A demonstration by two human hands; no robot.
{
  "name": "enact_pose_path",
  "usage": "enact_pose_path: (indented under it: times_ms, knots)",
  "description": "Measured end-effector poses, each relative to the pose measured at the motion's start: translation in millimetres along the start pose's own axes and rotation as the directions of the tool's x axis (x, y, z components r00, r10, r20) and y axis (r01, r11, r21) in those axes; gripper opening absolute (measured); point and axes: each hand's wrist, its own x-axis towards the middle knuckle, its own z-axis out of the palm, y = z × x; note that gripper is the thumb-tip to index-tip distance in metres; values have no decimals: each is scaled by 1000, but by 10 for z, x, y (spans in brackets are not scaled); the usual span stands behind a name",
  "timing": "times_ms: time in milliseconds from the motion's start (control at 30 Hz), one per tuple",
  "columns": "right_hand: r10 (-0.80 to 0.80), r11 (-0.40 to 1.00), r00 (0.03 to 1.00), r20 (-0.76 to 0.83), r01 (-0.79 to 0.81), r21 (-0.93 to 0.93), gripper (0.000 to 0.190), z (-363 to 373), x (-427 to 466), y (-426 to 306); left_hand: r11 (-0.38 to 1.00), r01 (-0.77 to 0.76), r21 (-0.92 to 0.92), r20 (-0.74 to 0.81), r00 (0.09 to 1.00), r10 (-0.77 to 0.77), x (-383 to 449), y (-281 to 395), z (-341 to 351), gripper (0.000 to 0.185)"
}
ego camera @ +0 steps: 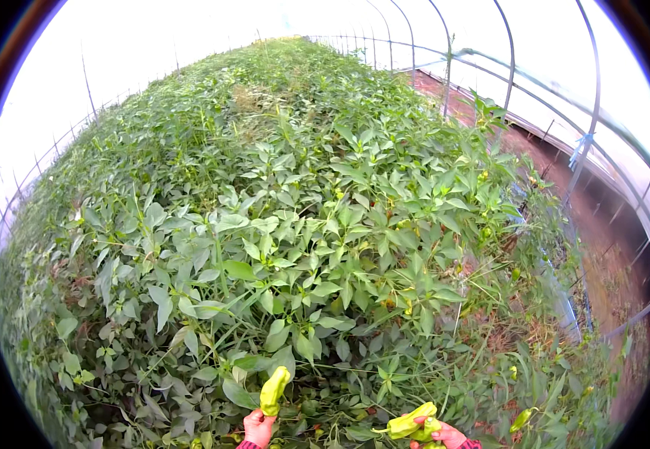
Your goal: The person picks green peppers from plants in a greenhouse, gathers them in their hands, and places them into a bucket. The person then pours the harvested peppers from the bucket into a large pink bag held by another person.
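My left hand (258,429) grips one light green pepper (274,391) by its lower end, so the fruit stands nearly upright above the fist. In my right hand (447,435) are several light green peppers; one long pepper (406,425) points left with its stem outward, and a shorter pepper (427,430) lies against the fingers. Part of this bunch is cut off by the bottom of the view. Leafy pepper plants (302,286) rise just beyond both hands. Right of my right hand, another light green pepper (521,420) lies among the grass and leaves.
Dense pepper rows stretch away under a plastic tunnel with curved metal hoops (595,84). A bare soil strip (600,224) runs along the right side. Blue sheeting or cord (566,314) edges the row, and weeds (499,342) grow there.
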Motion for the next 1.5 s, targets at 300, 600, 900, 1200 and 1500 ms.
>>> enact_pose_path:
  times_ms: [300,600,900,1200,1500]
  knots:
    - [-18,1000,1000,-25,18,0,47,267,65,-91,658,261,-706,102,957,-270,121,1109,-172,21]
    - [-49,997,998,-26,50,53,45,462,285,-75,822,159,-548,418,903,104,263,2045,-227,33]
    - [-101,981,968,232,57,186,44,790,500,58,696,460,-551,769,604,210,-327,2830,456,19]
    - [-299,954,876,378,283,99,88,677,-114,82,851,-399,-341,727,462,507,-1092,3113,947,25]
    - [-544,787,729,415,615,-49,92,595,-797,8,540,-837,-90,829,238,506,-1620,3315,953,25]
